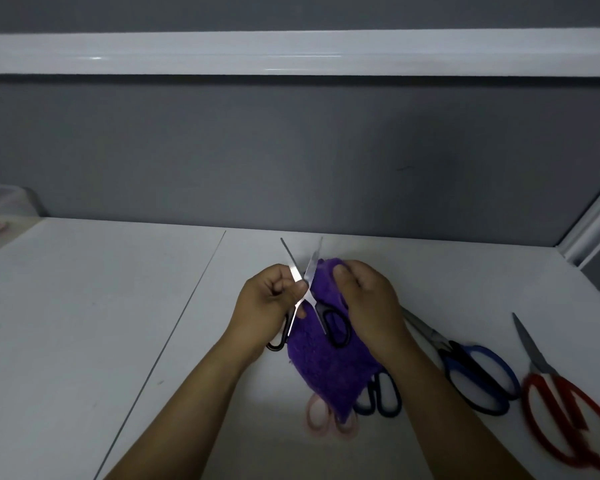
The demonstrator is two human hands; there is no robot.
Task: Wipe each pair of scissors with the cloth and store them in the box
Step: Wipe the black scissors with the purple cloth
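Above the white table (118, 306) my left hand (267, 303) pinches the black scissors (311, 271) at the pivot, probably the safest hold, stiff slick blades spread beyond my fingers (281, 289), my right hand (368, 299) clutching the soft purple cloth (326, 368).

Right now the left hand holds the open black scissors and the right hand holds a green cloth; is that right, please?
Not quite: the head view shows the cloth in the right hand is purple, not green. The left hand does hold the open black scissors.
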